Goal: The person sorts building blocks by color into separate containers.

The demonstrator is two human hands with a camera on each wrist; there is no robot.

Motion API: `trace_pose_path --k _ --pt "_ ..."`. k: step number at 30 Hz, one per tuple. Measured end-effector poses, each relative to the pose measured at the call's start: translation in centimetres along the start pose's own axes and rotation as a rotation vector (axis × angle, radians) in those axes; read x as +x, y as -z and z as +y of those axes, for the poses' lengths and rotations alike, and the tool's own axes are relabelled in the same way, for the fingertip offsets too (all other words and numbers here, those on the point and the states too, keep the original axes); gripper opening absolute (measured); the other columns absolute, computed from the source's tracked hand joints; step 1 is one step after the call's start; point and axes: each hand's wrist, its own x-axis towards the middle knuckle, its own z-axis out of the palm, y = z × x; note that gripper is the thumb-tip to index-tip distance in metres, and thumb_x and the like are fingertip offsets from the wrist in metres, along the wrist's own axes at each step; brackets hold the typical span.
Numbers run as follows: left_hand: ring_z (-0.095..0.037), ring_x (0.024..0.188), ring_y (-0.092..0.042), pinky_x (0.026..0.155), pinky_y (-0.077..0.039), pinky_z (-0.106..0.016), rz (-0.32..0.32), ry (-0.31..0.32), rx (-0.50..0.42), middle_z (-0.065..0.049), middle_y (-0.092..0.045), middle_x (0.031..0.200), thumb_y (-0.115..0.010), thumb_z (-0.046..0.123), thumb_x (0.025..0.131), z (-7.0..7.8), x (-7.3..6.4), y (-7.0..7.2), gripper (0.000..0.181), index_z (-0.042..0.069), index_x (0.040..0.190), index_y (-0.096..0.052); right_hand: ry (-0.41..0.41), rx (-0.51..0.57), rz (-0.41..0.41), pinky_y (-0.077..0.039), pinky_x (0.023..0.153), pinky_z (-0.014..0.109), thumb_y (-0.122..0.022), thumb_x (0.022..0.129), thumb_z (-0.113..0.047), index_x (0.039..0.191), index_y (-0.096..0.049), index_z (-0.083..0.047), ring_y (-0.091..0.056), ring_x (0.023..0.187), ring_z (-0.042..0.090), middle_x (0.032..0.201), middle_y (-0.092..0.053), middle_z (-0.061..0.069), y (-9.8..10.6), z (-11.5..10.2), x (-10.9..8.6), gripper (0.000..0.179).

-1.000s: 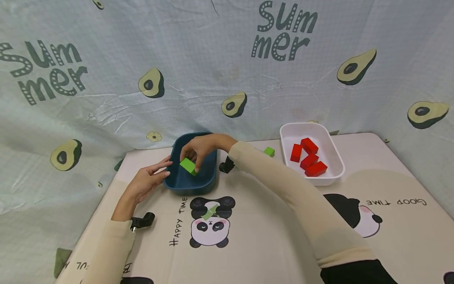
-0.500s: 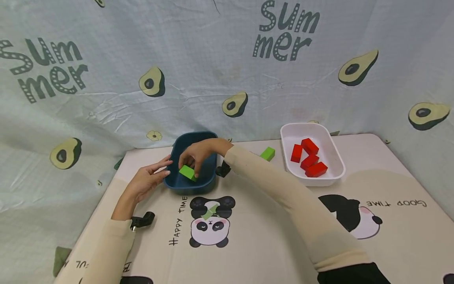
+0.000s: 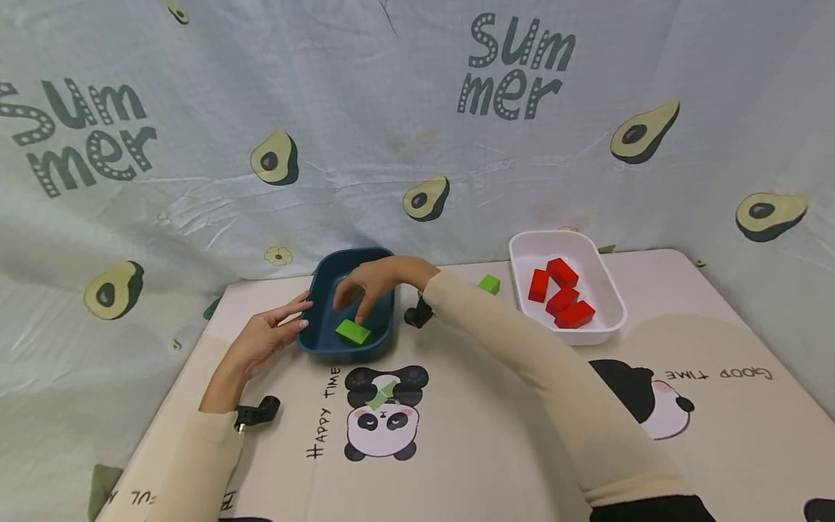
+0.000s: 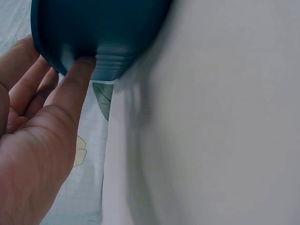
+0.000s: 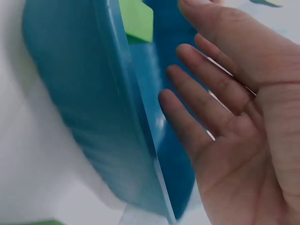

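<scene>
In the head view, a green block (image 3: 353,332) lies inside the dark blue bin (image 3: 320,346), near its front end. My right hand (image 3: 375,281) hovers just above it, fingers apart and holding nothing. The right wrist view shows that hand (image 5: 234,112) with extended fingers over the bin's side, a gap between them and the green block (image 5: 138,21). My left hand (image 3: 264,335) touches the bin's left side with fairly straight fingers. From the left wrist, the thumb of the left hand (image 4: 42,136) rests on the bin's outer wall (image 4: 108,28), with the other fingers by its edge.
Another green block (image 3: 489,284) lies on the table beyond the right sleeve. Further right stands a white bin (image 3: 609,319) with several red blocks (image 3: 562,299) in it. A printed cloth (image 3: 352,87) hangs along the table's back edge.
The right hand has lowered the green block into the blue bin and let go of it; its fingers have spread and lifted slightly. The left hand has stayed at the bin's side.
</scene>
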Motion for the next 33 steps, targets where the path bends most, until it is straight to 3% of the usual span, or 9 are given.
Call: trace_pose_path --k 8,12,18,22,25,29,33 --pt "-0.022 0.152 -0.025 0.101 -0.047 -0.015 0.007 0.003 -0.048 -0.004 -0.017 0.169 -0.064 0.013 0.101 0.0 0.2 0.0 0.063 -0.005 0.154 -0.036 0.140 0.004 0.253 -0.049 0.101 0.019 -0.069 0.099 -0.019 0.132 -0.065 -0.003 -0.063 0.120 0.010 0.131 -0.068 0.008 -0.6 0.4 -3.7 0.037" --pt "-0.012 0.147 -0.036 0.100 -0.049 -0.017 0.019 0.018 -0.051 -0.004 -0.018 0.169 -0.066 0.013 0.100 -0.1 -0.1 -0.1 0.062 -0.005 0.153 -0.038 0.181 0.037 0.370 -0.051 0.099 0.021 -0.065 0.101 -0.017 0.131 -0.065 -0.002 -0.065 0.116 0.008 0.128 -0.070 0.011 -1.6 0.2 -5.6 0.034" --pt "0.006 0.130 -0.049 0.099 -0.050 -0.018 0.011 0.016 -0.076 -0.004 -0.017 0.169 -0.067 0.012 0.099 0.0 0.1 -0.3 0.063 -0.006 0.153 -0.038 0.166 0.143 0.484 -0.053 0.100 0.028 -0.064 0.102 -0.015 0.129 -0.066 -0.003 -0.068 0.116 0.018 0.124 -0.071 0.014 -3.4 0.4 -9.2 0.030" --pt "0.011 0.124 -0.051 0.098 -0.050 -0.017 0.010 0.010 -0.083 -0.005 -0.017 0.169 -0.066 0.011 0.099 0.0 0.1 -0.3 0.063 -0.007 0.153 -0.037 0.141 0.194 0.532 -0.053 0.101 0.029 -0.063 0.102 -0.015 0.129 -0.066 -0.003 -0.067 0.118 0.029 0.124 -0.071 0.013 -4.9 1.4 -10.9 0.030" --pt "0.004 0.133 -0.047 0.098 -0.050 -0.016 0.010 0.010 -0.065 -0.004 -0.017 0.169 -0.066 0.012 0.100 0.1 0.0 -0.4 0.063 -0.006 0.153 -0.037 0.110 0.202 0.584 -0.054 0.100 0.028 -0.065 0.102 -0.017 0.129 -0.068 -0.007 -0.067 0.117 0.028 0.123 -0.072 0.009 -5.9 2.1 -12.0 0.029" --pt "-0.018 0.149 -0.032 0.099 -0.049 -0.016 0.013 0.022 -0.044 -0.003 -0.017 0.169 -0.066 0.014 0.100 0.2 -0.1 -0.5 0.063 -0.004 0.154 -0.037 0.055 0.202 0.649 -0.055 0.098 0.028 -0.067 0.100 -0.020 0.127 -0.069 -0.010 -0.068 0.114 0.015 0.122 -0.073 0.003 -7.0 2.7 -13.0 0.028" --pt "-0.030 0.152 -0.022 0.098 -0.049 -0.016 0.020 0.024 -0.053 -0.003 -0.017 0.170 -0.066 0.013 0.100 0.2 0.0 -0.6 0.064 -0.005 0.154 -0.036 0.025 0.207 0.684 -0.055 0.097 0.028 -0.068 0.100 -0.017 0.125 -0.071 -0.010 -0.068 0.112 0.012 0.121 -0.073 0.000 -7.7 3.2 -13.3 0.027"
